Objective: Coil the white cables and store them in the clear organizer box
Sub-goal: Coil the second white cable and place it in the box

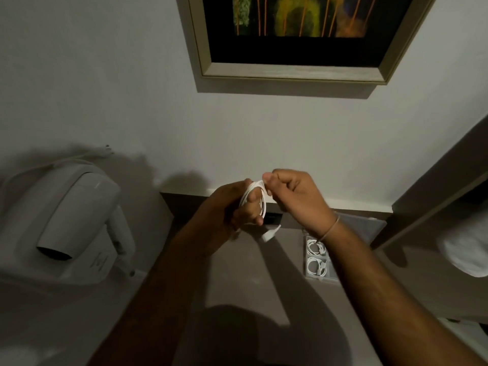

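Two bare forearms reach up from the bottom edge. The left hand (pixel 227 207) is closed on a white cable (pixel 260 199), its loops wound around the fingers and standing roughly upright, a plug end (pixel 270 233) dangling below. The right hand (pixel 295 199) pinches the top of the loops. The clear organizer box (pixel 318 257), already holding two coils, lies down and to the right on the counter (pixel 237 281), nearer the right hand.

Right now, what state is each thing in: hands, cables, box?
left hand: closed on the white cable, loops wound round its fingers
right hand: pinching the white cable at the top
plug end: hanging free
clear organizer box: open, two coiled cables inside
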`<action>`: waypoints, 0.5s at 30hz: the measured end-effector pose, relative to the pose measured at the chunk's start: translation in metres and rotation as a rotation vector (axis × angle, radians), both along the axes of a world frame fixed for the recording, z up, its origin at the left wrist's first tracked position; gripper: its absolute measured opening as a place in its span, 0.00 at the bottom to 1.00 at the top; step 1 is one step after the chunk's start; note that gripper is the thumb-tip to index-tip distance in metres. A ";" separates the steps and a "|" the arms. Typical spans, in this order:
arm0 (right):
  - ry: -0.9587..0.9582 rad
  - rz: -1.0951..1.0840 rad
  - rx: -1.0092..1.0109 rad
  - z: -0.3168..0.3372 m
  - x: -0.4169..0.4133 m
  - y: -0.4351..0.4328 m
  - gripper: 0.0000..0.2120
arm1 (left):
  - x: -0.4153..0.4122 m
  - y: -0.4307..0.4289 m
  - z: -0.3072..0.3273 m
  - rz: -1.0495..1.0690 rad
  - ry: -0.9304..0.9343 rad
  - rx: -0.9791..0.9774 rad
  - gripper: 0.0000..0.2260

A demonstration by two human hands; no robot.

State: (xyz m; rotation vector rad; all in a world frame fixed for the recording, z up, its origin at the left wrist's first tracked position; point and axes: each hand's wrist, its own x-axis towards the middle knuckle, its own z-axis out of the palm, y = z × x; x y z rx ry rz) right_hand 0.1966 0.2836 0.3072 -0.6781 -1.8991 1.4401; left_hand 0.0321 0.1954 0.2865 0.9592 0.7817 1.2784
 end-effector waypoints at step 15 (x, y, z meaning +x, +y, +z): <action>-0.540 -0.092 0.471 -0.006 0.025 -0.047 0.08 | 0.032 0.010 -0.029 0.545 0.462 0.010 0.17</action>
